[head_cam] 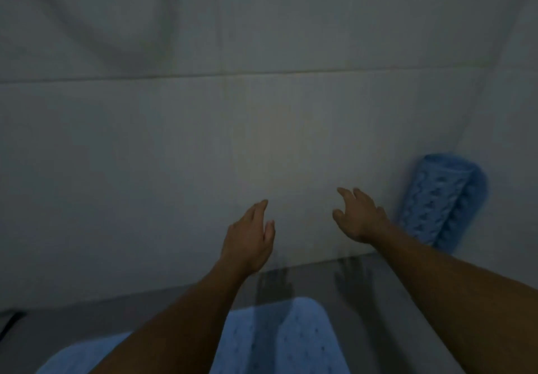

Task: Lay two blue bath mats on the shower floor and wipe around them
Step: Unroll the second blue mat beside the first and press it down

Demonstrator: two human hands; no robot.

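Note:
One blue bath mat [279,341] lies flat on the grey shower floor at the bottom of the view, partly under my forearms. A second blue bath mat [439,199], folded or rolled, leans against the pale wall at the right. My left hand [250,236] hovers in front of the wall with fingers straight and holds nothing. My right hand [361,216] is raised beside it, fingers spread and loosely bent, empty, just left of the rolled mat.
A pale tiled wall [203,140] fills most of the view and meets the dark wet floor [343,280] in a line behind the flat mat. A dark object [8,321] sits at the far left edge.

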